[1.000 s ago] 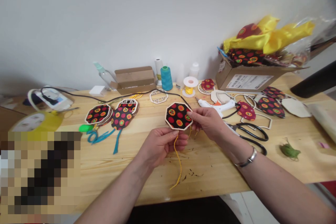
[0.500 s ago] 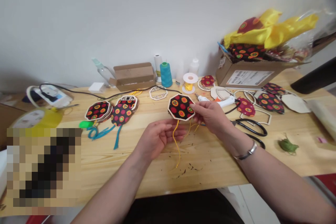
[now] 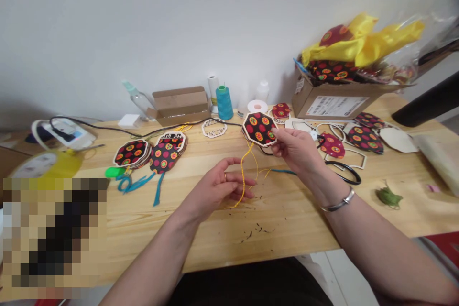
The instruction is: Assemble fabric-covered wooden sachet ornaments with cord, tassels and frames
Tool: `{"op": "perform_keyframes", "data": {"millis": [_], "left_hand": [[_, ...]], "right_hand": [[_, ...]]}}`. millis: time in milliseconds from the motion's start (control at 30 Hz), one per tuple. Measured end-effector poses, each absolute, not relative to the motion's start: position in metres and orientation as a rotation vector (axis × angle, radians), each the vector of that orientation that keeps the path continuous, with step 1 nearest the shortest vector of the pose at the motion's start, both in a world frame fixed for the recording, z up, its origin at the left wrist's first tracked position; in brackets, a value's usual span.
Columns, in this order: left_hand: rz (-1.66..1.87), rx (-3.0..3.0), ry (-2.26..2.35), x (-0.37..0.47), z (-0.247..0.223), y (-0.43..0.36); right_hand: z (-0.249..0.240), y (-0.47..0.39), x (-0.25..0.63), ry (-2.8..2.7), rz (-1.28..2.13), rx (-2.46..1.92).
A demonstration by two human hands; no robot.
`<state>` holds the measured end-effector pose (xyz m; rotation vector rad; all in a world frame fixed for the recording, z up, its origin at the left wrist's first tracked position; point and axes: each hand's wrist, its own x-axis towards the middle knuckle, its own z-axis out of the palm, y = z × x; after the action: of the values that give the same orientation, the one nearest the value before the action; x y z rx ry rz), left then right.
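Note:
My right hand (image 3: 294,149) pinches the right edge of an octagonal ornament (image 3: 258,129), black fabric with red and orange flowers inside a pale wooden rim. From its lower side hangs a yellow cord (image 3: 243,177), which passes by the fingers of my left hand (image 3: 224,182). That hand is below the ornament with its fingers apart, and the cord lies across them without being gripped. A thin teal strand (image 3: 283,171) with a yellow end rests on the table under my right hand. Behind the right wrist show the black handles of scissors (image 3: 346,173).
Stacked fabric ornaments (image 3: 132,153) with teal tails lie at left. A teal thread cone (image 3: 224,103) and an open small box (image 3: 181,105) stand by the wall. At right are a cardboard box (image 3: 332,100) of fabric, wooden frames and a green thread bundle (image 3: 389,197). Dark scraps lie in front.
My right hand has lifted the ornament up and to the right, away from my left hand. My left fingers now spread beside the hanging cord. The view has shifted slightly.

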<state>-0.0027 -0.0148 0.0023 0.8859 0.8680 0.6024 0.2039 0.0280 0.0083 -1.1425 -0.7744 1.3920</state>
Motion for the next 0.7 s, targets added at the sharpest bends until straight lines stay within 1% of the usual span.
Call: {"op": "perform_keyframes", "data": {"millis": [133, 367, 700], "left_hand": [[0.624, 0.821, 0.759, -0.0062, 0.0088, -0.0144], [0.762, 0.781, 0.582, -0.0129, 0.0094, -0.0170], [1.024, 0.821, 0.673, -0.0094, 0.0067, -0.0151]], "right_hand": [[0.0084, 0.0302, 0.2065, -0.714, 1.371, -1.128], [0.0047, 0.0349, 0.2098, -0.689, 1.340, -1.108], [0.0060, 0.0327, 0.2059, -0.718, 1.346, -1.153]]}}
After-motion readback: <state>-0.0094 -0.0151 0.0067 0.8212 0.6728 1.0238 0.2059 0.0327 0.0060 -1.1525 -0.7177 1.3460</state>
